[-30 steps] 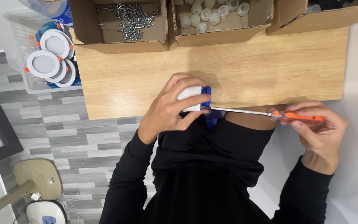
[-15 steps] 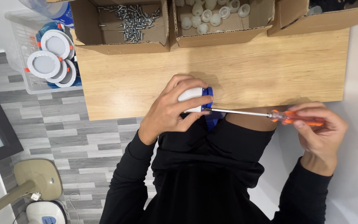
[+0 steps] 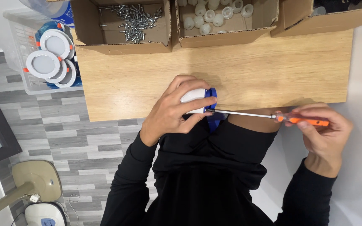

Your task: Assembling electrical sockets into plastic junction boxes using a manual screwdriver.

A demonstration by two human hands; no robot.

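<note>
My left hand (image 3: 173,111) is wrapped around a small white and blue fitting (image 3: 198,99) at the near edge of the wooden table (image 3: 248,71). My right hand (image 3: 324,129) grips the orange handle of a long screwdriver (image 3: 301,120). Its thin metal shaft runs left, and the tip meets the blue side of the fitting. Both hands are held just in front of my black-sleeved body.
Three open cardboard boxes line the table's far edge: one with loose screws (image 3: 135,19), one with white round parts (image 3: 214,14), one at the right (image 3: 315,14). A clear bin of round white lamps (image 3: 49,58) stands at the left, over a grey tiled floor.
Little differs: both hands stay in place, and my right fingers shift slightly on the screwdriver handle.
</note>
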